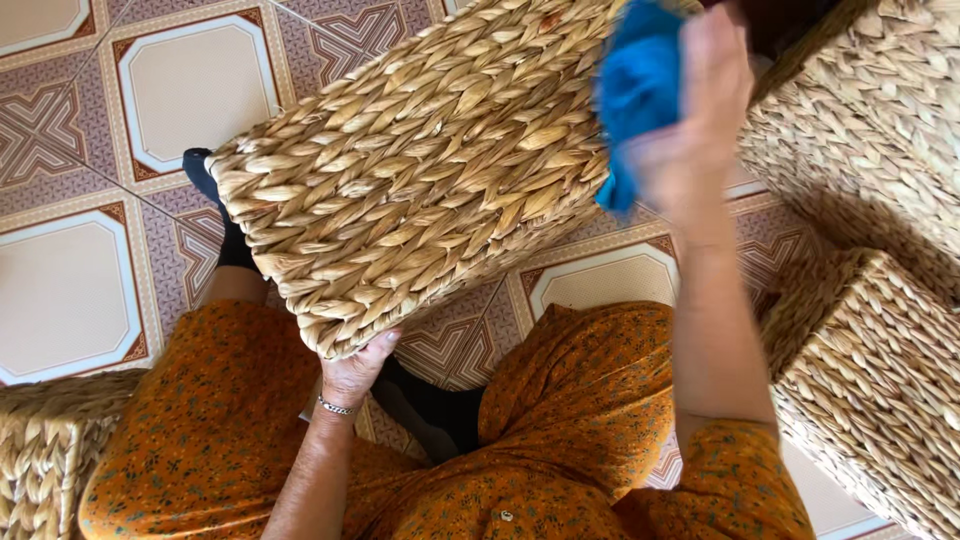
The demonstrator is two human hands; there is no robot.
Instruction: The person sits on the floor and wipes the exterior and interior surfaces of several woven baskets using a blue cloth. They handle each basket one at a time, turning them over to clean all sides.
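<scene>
I hold a woven straw basket (420, 170) tilted in front of me, its plaited side turned up toward my face and its near corner pointing down at my lap. My left hand (355, 372) supports that near lower corner from underneath, fingers curled up against the weave, a thin bracelet on the wrist. My right hand (690, 130) is on the far right end of the basket, closed around a bright blue cloth (638, 90) that it presses against the weave; the hand is blurred, so I cannot tell how tightly the fingers are bunched. The cloth hangs in a crumpled fold to the left of my palm. I sit in an orange flowered dress (560, 420), with a dark-socked foot (205, 180) showing past the basket's left edge. Under everything is a tiled floor (190, 85) with cream octagons framed in red-brown and patterned bands. More woven baskets stand around me: one at the near left (45, 450), one at the right (870, 380), and another at the far right (880, 110), well apart from my left hand
</scene>
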